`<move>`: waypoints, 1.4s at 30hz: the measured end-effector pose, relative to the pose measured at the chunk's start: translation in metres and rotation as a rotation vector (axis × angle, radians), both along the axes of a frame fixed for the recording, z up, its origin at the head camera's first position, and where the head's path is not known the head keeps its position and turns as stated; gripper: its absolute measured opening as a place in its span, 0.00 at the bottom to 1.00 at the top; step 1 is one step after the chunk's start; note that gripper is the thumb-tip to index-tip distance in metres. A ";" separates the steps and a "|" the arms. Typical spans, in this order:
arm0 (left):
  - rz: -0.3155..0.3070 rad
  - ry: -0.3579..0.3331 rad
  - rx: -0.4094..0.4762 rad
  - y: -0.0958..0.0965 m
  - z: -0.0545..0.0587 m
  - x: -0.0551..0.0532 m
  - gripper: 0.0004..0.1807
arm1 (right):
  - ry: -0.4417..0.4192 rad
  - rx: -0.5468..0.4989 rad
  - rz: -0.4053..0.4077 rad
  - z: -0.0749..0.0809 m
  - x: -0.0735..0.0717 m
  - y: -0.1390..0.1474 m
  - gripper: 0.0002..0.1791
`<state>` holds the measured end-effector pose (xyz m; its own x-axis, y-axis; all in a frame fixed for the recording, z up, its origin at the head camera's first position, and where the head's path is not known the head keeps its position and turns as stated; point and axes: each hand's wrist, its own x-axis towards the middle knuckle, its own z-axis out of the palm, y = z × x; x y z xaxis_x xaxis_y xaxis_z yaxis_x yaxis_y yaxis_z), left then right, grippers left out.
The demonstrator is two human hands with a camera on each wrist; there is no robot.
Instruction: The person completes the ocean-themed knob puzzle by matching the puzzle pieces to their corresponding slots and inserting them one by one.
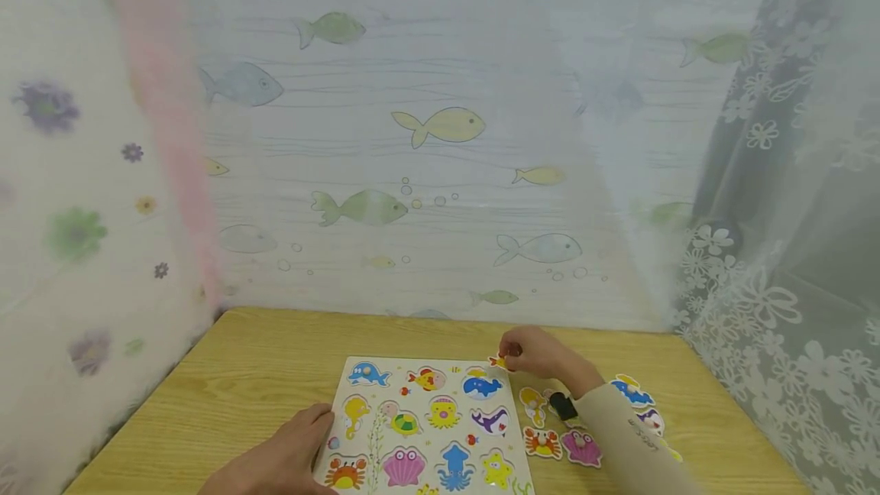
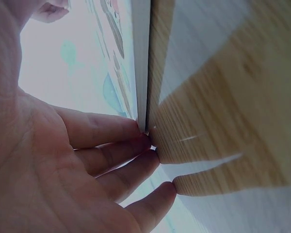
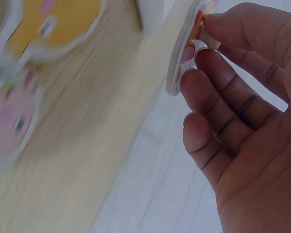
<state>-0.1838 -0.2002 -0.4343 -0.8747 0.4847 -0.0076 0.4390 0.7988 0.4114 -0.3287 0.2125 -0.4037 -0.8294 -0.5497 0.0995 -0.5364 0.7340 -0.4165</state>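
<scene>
My right hand point(image 1: 539, 351) pinches a knobbed fish puzzle piece point(image 3: 186, 53), red and orange, between thumb and fingers. It holds the piece above the far right corner of a pale wooden puzzle board point(image 1: 393, 434) printed with sea animals. Against the board's left edge rests my left hand point(image 1: 282, 453), its fingers nearly straight. In the left wrist view, those fingertips point(image 2: 148, 141) meet the edge of the board and the table. A blue dolphin-like piece point(image 1: 367, 374) with a knob sits at the board's far left corner.
Right of the board lie loose pieces: a seahorse point(image 1: 532, 406), a crab point(image 1: 542, 442), a pink shell point(image 1: 581, 448), a blue whale point(image 1: 632, 392) and several others, some partly behind my right sleeve point(image 1: 629, 441). Fish-patterned curtain point(image 1: 440, 174) hangs behind the wooden table point(image 1: 227, 373).
</scene>
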 end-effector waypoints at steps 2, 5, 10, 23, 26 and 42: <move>-0.006 0.012 -0.002 0.000 0.000 0.000 0.64 | -0.004 0.012 0.010 0.001 0.000 -0.010 0.03; -0.008 0.020 -0.004 0.000 0.001 0.000 0.64 | 0.003 0.023 0.027 0.001 -0.001 -0.023 0.03; -0.025 0.050 -0.006 -0.001 0.000 0.000 0.65 | 0.015 0.029 0.059 -0.001 -0.001 -0.041 0.03; -0.059 0.078 -0.005 -0.005 0.000 -0.010 0.64 | -0.026 0.017 0.077 -0.004 -0.004 -0.086 0.02; -0.067 0.076 -0.007 -0.006 -0.001 -0.013 0.63 | -0.026 0.034 0.076 -0.007 -0.007 -0.095 0.02; -0.035 0.034 -0.012 -0.005 -0.002 -0.013 0.65 | -0.038 0.045 0.104 -0.019 -0.009 -0.126 0.01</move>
<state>-0.1968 -0.2053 -0.4363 -0.8572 0.5148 0.0157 0.4801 0.7876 0.3863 -0.3375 0.0860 -0.4227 -0.7704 -0.6362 0.0422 -0.5950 0.6936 -0.4062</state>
